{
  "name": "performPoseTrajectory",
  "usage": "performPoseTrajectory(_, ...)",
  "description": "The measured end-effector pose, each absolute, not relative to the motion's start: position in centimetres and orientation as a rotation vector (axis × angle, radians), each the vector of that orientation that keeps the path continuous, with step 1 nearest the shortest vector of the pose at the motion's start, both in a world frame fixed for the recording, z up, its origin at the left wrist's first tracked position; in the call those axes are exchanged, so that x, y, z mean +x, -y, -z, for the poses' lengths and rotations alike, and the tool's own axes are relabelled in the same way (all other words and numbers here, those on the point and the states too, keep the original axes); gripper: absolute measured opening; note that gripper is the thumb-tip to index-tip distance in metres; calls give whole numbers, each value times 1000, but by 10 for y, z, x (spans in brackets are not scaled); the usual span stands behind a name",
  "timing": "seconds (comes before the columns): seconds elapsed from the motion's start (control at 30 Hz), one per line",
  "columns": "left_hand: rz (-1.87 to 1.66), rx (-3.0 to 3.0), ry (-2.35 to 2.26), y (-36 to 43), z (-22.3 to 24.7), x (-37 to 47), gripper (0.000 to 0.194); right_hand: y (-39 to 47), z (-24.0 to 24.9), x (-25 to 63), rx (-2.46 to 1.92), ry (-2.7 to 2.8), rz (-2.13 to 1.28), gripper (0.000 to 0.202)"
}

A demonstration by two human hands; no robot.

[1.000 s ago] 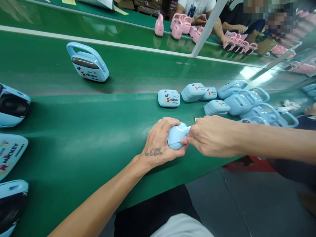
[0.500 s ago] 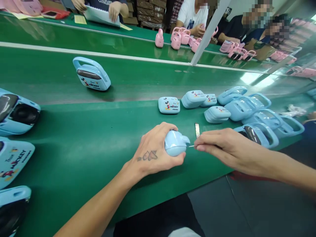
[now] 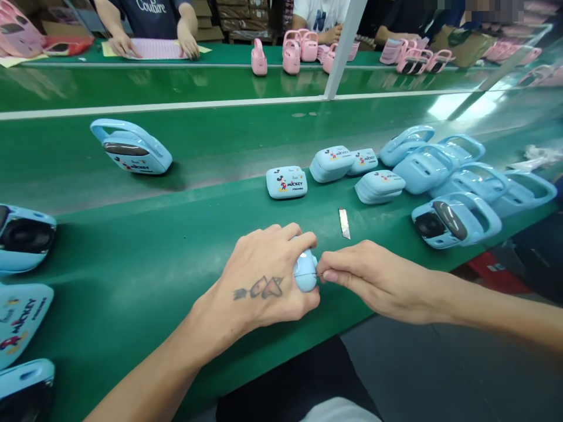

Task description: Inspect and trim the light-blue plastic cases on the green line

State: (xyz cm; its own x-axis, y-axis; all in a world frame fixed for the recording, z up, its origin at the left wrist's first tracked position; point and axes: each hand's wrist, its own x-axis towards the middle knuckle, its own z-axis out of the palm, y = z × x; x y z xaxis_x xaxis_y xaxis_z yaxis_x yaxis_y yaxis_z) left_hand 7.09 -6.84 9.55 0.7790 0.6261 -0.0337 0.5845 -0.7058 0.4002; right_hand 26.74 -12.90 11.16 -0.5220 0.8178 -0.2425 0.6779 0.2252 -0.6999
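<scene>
A light blue plastic piece [image 3: 305,271] is gripped in my left hand [image 3: 264,281], fingers wrapped round its far and near sides. My right hand [image 3: 356,275] is pinched at the right side of that piece; a sliver of thin metal shows between its fingertips and the seam, most of it hidden. Beyond the hands a short metal blade [image 3: 344,223] lies on the green surface [image 3: 197,234]. A blue cover with a printed mouse figure [image 3: 287,183] lies farther back, left of stacked covers [image 3: 331,164] and another stack [image 3: 380,187].
Blue handled housings [image 3: 457,220] crowd the right. One handled unit [image 3: 132,149] stands back left, with more blue parts [image 3: 24,322] at the left edge. A metal post [image 3: 345,50] rises behind. People sit across the line near pink units [image 3: 259,58]; one person's hands [image 3: 187,40] touch a pink sheet.
The view has shifted. My right hand has closed in on the blue piece, and less of the thin metal shows. My left hand has turned the piece slightly. The person opposite has laid the sheet down.
</scene>
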Motion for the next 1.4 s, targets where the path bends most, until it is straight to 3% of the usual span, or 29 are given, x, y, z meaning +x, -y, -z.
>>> performPoseTrajectory(0.6, -117, 2573, -922, 68, -100, 74, 24, 124, -105, 273, -1394, 2257, -1274, 31)
performPoseTrajectory(1.4, -146, 2659, -899, 75, -97, 77, 19, 95, -144, 259, -1605, 2452, -1438, 32)
